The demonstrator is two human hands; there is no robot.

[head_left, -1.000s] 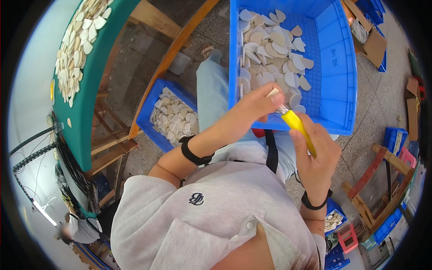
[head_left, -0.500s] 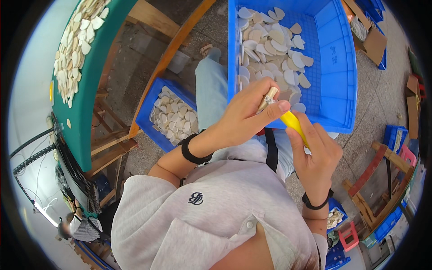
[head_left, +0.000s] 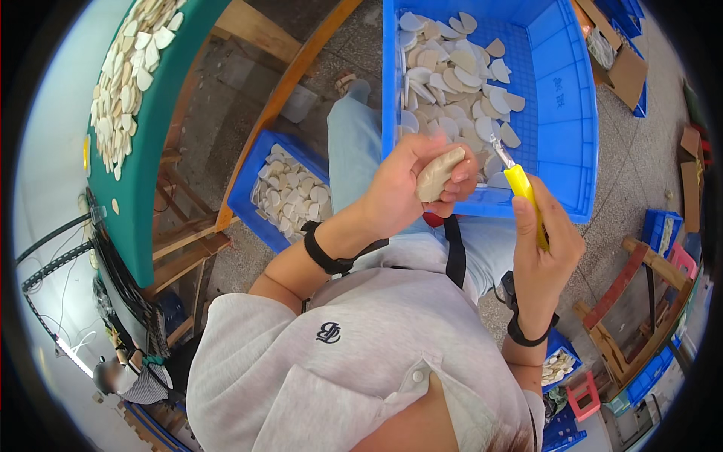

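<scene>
Two hands loaded — left hand [head_left: 403, 181], fingers curled round a pale piece [head_left: 437, 177] by the near side of the blue bin [head_left: 563, 45]; right hand [head_left: 553, 233] gripping yellow-handled cutter [head_left: 520, 182] (tip off the piece). Probably trimming — another pass needs blade brought left.

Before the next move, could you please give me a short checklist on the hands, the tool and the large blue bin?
1. Left hand grips the pale tan, flat, rounded piece: ok.
2. Right hand holds the slim yellow-handled tool: ok.
3. Silvery metal tip apart from left hand and held piece: ok.
4. Large blue rectangular plastic bin before the person, with pale half-round pieces inside: ok.
5. Tip's sharpness: cannot tell.
</scene>
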